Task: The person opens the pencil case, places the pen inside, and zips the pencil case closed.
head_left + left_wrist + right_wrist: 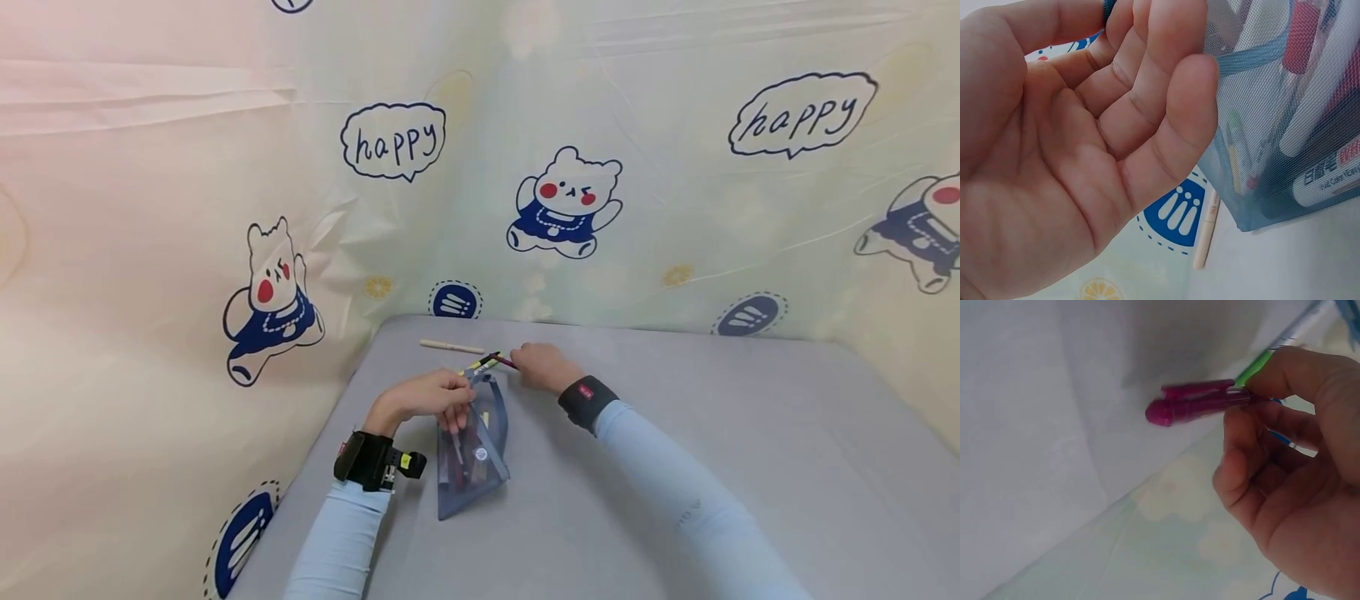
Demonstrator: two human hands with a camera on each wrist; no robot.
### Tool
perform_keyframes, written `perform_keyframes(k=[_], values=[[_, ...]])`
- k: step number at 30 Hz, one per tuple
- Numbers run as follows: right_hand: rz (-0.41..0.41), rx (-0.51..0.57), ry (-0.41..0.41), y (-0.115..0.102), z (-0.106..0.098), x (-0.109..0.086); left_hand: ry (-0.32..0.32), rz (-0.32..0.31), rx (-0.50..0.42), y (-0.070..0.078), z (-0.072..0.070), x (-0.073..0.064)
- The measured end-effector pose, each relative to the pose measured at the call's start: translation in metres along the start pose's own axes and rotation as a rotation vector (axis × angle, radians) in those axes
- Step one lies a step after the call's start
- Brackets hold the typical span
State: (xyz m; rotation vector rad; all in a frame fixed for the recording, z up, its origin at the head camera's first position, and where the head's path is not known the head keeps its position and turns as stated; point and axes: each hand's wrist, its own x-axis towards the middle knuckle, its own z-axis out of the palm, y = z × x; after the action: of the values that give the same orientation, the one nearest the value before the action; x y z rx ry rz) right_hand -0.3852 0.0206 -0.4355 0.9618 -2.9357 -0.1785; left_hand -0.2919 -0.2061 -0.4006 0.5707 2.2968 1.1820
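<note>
A blue-grey mesh pencil case (454, 505) with a zip lies on the grey table, several pens and markers showing through its mesh. My left hand (431, 396) grips its upper edge, thumb and fingers bent together at the zip side. In the left wrist view, a capped marker (1329, 184) and a red-ended pen (1300, 37) show inside the mesh. Just beyond the case, my right hand (546, 367) pinches a pen with a magenta cap (1200, 406) between thumb and fingers. A green-ended pen (1256, 367) shows behind those fingertips.
Behind the case a beige pen (452, 346) lies on the table (675, 467). Yellow and dark pens (483, 362) sit close together between the two hands. A printed curtain (637, 83) hangs along the table's far and left edges.
</note>
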Motion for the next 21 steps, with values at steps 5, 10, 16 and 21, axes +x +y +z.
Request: perform_keyframes(k=[5, 10, 16, 21], values=[[0.067, 0.166, -0.113, -0.001, -0.009, -0.004, -0.005, 0.001, 0.002, 0.000, 0.001, 0.000], [0.079, 0.301, -0.137, 0.003, -0.013, -0.009, -0.006, -0.004, -0.007, 0.000, 0.001, 0.001], [0.101, 0.477, -0.177, 0.013, -0.005, -0.016, -0.010, -0.012, -0.009, 0.000, 0.001, 0.002], [0.143, 0.702, -0.233, 0.016, -0.004, -0.025, -0.008, -0.011, 0.005, 0.001, 0.000, 0.001]])
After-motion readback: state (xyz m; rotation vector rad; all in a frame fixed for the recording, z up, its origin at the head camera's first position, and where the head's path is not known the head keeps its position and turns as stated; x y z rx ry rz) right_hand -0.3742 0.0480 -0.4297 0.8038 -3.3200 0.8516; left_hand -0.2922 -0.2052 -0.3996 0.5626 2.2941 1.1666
